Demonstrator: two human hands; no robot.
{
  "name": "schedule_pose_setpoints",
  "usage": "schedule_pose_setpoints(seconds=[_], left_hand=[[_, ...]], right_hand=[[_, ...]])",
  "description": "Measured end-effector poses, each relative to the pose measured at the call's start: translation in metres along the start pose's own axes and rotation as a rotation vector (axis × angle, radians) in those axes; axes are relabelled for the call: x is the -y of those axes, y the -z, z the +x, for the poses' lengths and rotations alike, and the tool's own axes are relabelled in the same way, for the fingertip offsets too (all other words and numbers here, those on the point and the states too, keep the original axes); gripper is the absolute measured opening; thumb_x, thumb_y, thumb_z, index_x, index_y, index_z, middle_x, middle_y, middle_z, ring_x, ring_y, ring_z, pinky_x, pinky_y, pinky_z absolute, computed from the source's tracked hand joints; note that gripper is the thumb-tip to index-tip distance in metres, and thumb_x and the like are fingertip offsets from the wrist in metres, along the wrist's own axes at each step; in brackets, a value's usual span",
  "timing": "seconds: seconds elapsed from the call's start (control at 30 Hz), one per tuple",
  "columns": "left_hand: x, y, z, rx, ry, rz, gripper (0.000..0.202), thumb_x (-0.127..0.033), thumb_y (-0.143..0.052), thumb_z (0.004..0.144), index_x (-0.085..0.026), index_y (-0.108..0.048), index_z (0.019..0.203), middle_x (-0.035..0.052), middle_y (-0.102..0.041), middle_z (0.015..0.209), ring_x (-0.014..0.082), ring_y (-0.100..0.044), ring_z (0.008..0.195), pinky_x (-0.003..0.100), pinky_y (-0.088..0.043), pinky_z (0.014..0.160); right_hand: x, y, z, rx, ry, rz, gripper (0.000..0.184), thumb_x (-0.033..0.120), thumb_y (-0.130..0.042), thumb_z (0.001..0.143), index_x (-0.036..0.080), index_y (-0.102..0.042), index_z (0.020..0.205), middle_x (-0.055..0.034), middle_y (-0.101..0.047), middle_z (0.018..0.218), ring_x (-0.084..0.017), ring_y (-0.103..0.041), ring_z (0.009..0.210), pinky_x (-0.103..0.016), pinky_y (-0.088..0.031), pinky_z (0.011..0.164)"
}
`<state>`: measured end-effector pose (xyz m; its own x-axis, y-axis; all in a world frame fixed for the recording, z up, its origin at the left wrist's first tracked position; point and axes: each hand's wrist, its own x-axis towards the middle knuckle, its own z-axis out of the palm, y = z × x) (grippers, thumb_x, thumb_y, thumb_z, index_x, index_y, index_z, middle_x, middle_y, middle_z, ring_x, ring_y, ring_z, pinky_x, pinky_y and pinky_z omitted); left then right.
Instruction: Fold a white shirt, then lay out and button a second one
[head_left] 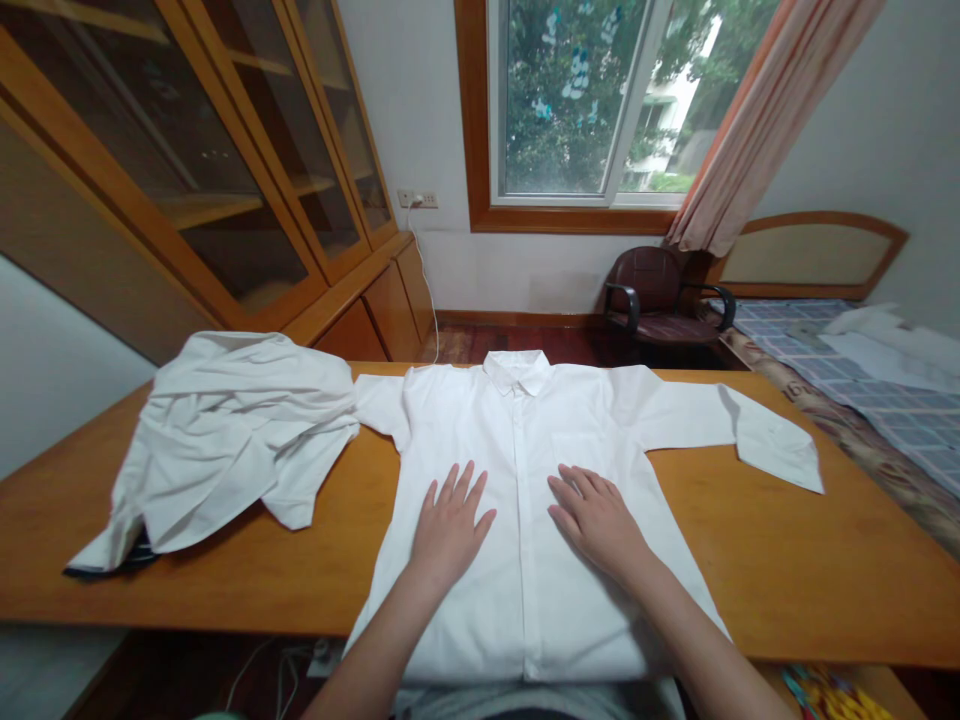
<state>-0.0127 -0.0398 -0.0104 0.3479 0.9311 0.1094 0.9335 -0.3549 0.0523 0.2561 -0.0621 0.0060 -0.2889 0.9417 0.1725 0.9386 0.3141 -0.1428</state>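
Note:
A white button-up shirt [517, 440] lies spread front-up on the wooden table [787, 560], collar toward the window and sleeves stretched out to both sides. My left hand [450, 525] rests flat on the shirt's left front panel, fingers open and slightly spread. My right hand [596, 515] lies flat on the right front panel just below the chest pocket, fingers extended. Neither hand holds anything. The shirt's hem hangs near the table's front edge.
A crumpled pile of white clothes [225, 440] sits on the table's left part, touching the shirt's left sleeve. A wooden cabinet with glass doors [225, 170] stands at the left. A dark armchair [660, 295] stands below the window. A bed [877, 390] lies at the right.

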Motion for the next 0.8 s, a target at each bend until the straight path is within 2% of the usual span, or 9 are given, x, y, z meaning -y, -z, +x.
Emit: schedule_pose_setpoints(seconds=[0.1,0.17,0.33,0.5,0.63,0.8], left_hand=[[0.002,0.006,0.004,0.004,-0.02,-0.01,0.051,-0.045,-0.044,0.098,-0.028,-0.048,0.147,0.005,-0.04,0.157,0.0309,-0.036,0.145,0.057,-0.033,0.116],[0.005,0.01,0.015,-0.016,-0.05,-0.012,0.05,-0.042,-0.045,0.098,-0.026,-0.049,0.145,0.0051,-0.038,0.159,0.0303,-0.034,0.147,0.056,-0.03,0.119],[0.011,0.008,0.061,-0.061,-0.092,-0.02,0.052,-0.041,-0.039,0.1,-0.02,-0.046,0.147,0.0059,-0.034,0.16,0.0274,-0.026,0.15,0.052,-0.026,0.122],[0.013,-0.008,0.101,-0.081,-0.033,-0.013,0.057,-0.044,-0.034,0.101,-0.017,-0.04,0.151,0.0078,-0.03,0.162,0.0271,-0.022,0.152,0.052,-0.024,0.122],[0.016,-0.02,0.109,-0.073,0.013,-0.013,0.058,-0.049,-0.03,0.102,-0.02,-0.039,0.152,0.0076,-0.031,0.161,0.0258,-0.023,0.151,0.052,-0.021,0.123],[0.027,-0.02,0.105,-0.074,0.028,-0.01,0.06,-0.051,-0.031,0.101,-0.021,-0.037,0.153,0.0075,-0.028,0.162,0.0259,-0.022,0.152,0.052,-0.019,0.123]], right_hand=[[0.0,0.004,0.007,-0.029,-0.026,0.022,0.032,0.036,-0.049,0.099,0.026,-0.063,0.125,-0.0094,-0.063,0.132,-0.027,-0.057,0.116,-0.043,-0.044,0.097],[0.0,0.001,0.017,-0.068,-0.026,0.046,0.031,0.033,-0.048,0.099,0.024,-0.062,0.125,-0.0104,-0.063,0.13,-0.026,-0.058,0.113,-0.042,-0.045,0.098],[0.009,-0.017,0.06,-0.138,0.01,0.081,0.04,0.03,-0.044,0.1,0.017,-0.056,0.136,-0.0141,-0.055,0.143,-0.027,-0.05,0.131,-0.045,-0.038,0.112],[0.025,-0.039,0.103,-0.096,0.016,0.095,0.048,0.033,-0.042,0.101,0.014,-0.048,0.145,-0.0137,-0.041,0.156,-0.028,-0.036,0.144,-0.048,-0.03,0.117],[0.027,-0.048,0.115,-0.053,-0.006,0.07,0.051,0.037,-0.043,0.101,0.018,-0.046,0.148,-0.0128,-0.034,0.16,-0.028,-0.03,0.148,-0.05,-0.025,0.119],[0.011,-0.044,0.113,-0.017,-0.036,0.038,0.052,0.045,-0.044,0.101,0.027,-0.044,0.149,-0.0112,-0.029,0.162,-0.029,-0.026,0.15,-0.053,-0.021,0.119]])
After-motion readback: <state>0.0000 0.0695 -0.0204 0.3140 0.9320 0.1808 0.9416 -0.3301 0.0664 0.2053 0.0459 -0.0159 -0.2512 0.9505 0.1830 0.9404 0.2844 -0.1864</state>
